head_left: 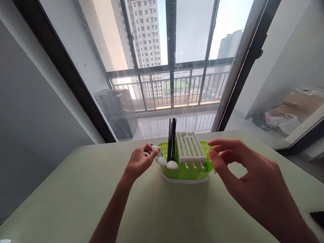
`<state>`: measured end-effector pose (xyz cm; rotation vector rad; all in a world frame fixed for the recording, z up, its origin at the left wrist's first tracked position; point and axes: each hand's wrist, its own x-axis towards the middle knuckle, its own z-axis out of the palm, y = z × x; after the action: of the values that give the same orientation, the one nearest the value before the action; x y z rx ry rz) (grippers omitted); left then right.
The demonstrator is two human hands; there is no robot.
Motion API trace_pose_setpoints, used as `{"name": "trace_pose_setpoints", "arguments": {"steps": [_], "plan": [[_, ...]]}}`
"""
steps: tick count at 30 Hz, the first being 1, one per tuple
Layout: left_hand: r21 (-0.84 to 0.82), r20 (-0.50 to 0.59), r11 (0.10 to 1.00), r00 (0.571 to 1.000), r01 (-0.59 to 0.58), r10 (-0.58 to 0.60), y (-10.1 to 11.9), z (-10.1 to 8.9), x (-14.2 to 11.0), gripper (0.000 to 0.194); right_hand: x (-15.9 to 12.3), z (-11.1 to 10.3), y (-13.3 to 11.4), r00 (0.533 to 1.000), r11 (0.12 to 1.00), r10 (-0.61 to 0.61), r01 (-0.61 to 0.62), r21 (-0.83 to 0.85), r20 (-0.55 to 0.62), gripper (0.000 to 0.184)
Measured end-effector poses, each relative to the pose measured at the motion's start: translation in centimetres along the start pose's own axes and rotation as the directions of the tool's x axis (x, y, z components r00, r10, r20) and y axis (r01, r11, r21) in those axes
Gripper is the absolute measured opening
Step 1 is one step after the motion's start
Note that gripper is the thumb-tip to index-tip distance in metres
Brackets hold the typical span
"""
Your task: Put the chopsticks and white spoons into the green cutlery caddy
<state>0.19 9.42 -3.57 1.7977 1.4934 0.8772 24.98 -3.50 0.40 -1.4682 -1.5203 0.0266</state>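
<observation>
Head view: we find the green caddy (188, 172) near the table's (141, 209) far edge, bare surface in front. Within stand black chopsticks (172, 140) and white spoons (172, 165). Our left hand (140, 160) pinches one spoon; our right (249, 168), beside the caddy, holds its fingertips narrowly apart.

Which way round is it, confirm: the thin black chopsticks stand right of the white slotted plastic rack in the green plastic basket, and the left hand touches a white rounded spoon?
Wrong side: the head view shows the black chopsticks left of the slotted rack. They do stand in the green basket, and the left hand touches a white spoon.
</observation>
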Motion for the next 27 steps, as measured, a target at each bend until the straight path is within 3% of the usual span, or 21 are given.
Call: {"name": "trace_pose_setpoints", "arguments": {"steps": [5,8,13,19,27], "plan": [[-0.098,-0.049,0.993,0.996,0.066,-0.071,-0.1,-0.6,0.1,0.061,0.1,0.7,0.3,0.999,0.999,-0.052,0.052,-0.011,-0.005,0.012],[-0.169,-0.147,0.985,0.986,0.046,-0.072,-0.7,-0.5,0.7,0.063,0.0,1.4,0.7,0.993,0.993,-0.114,0.115,-0.023,0.036,0.018],[-0.138,-0.412,0.990,0.911,-0.022,-0.037,-5.3,1.6,2.7,0.065,-0.6,4.4,1.8,0.966,0.972,-0.230,0.234,-0.030,0.117,0.038],[-0.087,-0.375,0.996,0.926,0.004,-0.037,-11.8,4.7,3.3,0.061,-1.7,7.0,2.3,0.968,0.962,-0.140,0.182,-0.202,0.206,0.046],[0.016,-0.291,0.998,0.954,-0.063,0.065,-12.6,5.5,2.6,0.046,-1.2,7.1,3.0,0.979,0.949,-0.061,0.117,-0.291,0.195,0.049]]}}
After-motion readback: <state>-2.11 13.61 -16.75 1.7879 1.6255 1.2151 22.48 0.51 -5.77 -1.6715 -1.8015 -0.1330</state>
